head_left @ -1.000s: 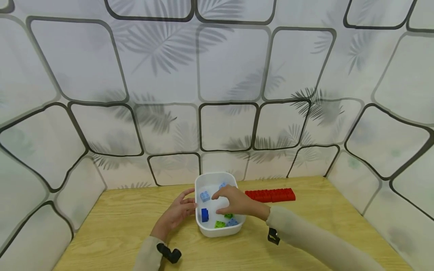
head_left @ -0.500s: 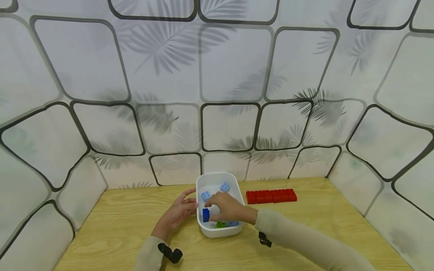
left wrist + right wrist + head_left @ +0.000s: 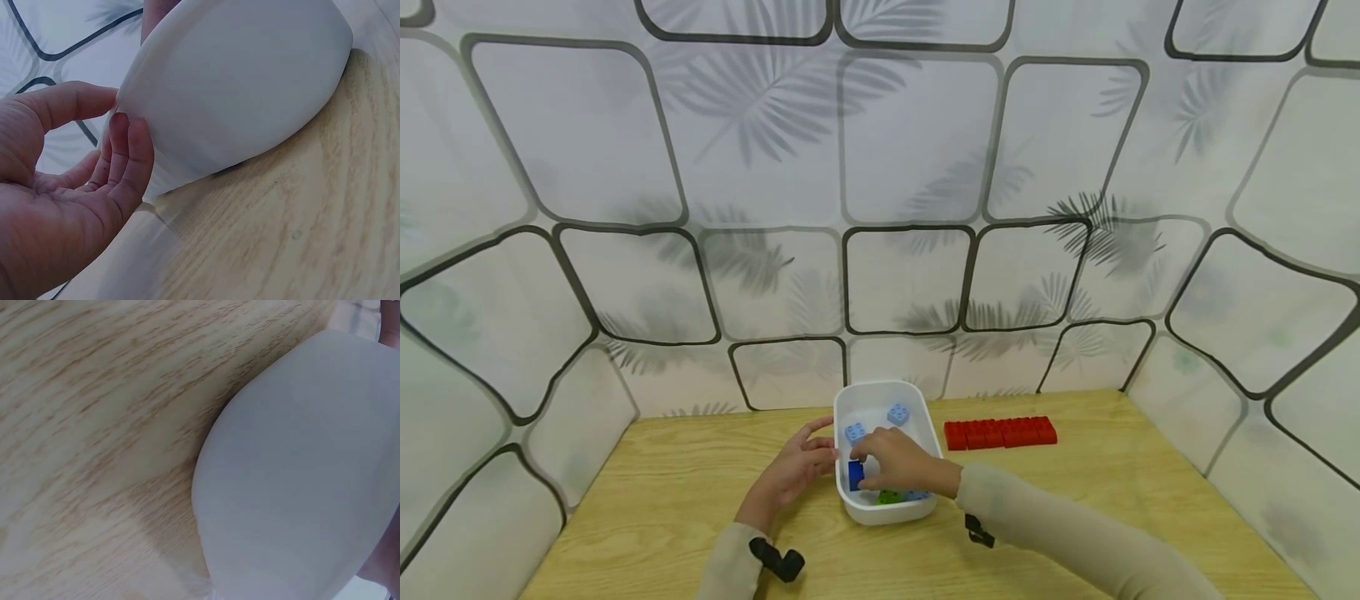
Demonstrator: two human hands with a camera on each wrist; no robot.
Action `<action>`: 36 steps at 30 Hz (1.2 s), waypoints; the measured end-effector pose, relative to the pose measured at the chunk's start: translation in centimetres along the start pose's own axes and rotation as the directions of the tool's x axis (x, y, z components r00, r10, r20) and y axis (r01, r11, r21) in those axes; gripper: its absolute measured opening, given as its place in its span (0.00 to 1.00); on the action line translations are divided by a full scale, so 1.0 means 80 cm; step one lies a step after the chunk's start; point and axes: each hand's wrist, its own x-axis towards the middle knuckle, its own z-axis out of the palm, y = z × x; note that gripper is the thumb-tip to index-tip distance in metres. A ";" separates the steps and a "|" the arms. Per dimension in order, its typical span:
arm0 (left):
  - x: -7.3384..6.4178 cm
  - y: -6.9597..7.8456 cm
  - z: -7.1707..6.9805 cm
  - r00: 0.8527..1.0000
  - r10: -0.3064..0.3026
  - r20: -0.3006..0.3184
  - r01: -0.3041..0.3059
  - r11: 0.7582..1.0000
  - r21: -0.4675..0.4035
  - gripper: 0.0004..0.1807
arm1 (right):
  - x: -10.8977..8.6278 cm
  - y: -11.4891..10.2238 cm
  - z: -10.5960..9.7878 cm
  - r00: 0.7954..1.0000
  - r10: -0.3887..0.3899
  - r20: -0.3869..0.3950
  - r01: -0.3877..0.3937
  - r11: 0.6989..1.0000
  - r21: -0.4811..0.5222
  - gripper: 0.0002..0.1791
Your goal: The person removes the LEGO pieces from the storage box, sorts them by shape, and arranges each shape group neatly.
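In the head view a white plastic bin (image 3: 891, 515) stands on the table with toy building bricks inside. My right hand (image 3: 898, 458) reaches into it from the right, and its thumb and index finger pinch a dark blue brick (image 3: 855, 476) near the left wall. My left hand (image 3: 790, 473) is at the bin's left side. In the left wrist view, the left hand's fingertips (image 3: 140, 125) rest against the bin's outer wall (image 3: 237, 81), near the rim. The right wrist view shows mostly the bin's outer wall (image 3: 294, 469), so the right fingertips are hidden there.
Light blue bricks (image 3: 898, 414) lie in the far part of the bin, and a green brick (image 3: 889, 497) lies at its near end. A row of red bricks (image 3: 1000, 433) sits on the wooden table (image 3: 685, 500) right of the bin. Patterned walls (image 3: 902, 283) surround the table.
My right hand has moved left and slightly down across the bin to the dark blue brick, uncovering the light blue brick at the far end. The left hand stays at the bin's side.
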 end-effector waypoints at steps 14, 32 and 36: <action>-0.005 0.002 -0.004 0.999 0.031 0.019 -0.031 0.999 0.032 0.40 | -0.001 -0.003 0.001 0.999 0.038 0.007 -0.038 0.999 0.038 0.21; -0.007 0.004 -0.004 0.998 0.041 0.038 -0.044 0.997 0.066 0.42 | -0.003 -0.002 0.008 0.999 0.026 -0.024 -0.025 0.998 0.056 0.18; -0.008 0.004 -0.004 0.998 0.043 0.042 -0.045 0.997 0.057 0.42 | -0.009 -0.002 0.004 0.998 0.011 -0.070 -0.004 0.996 0.091 0.18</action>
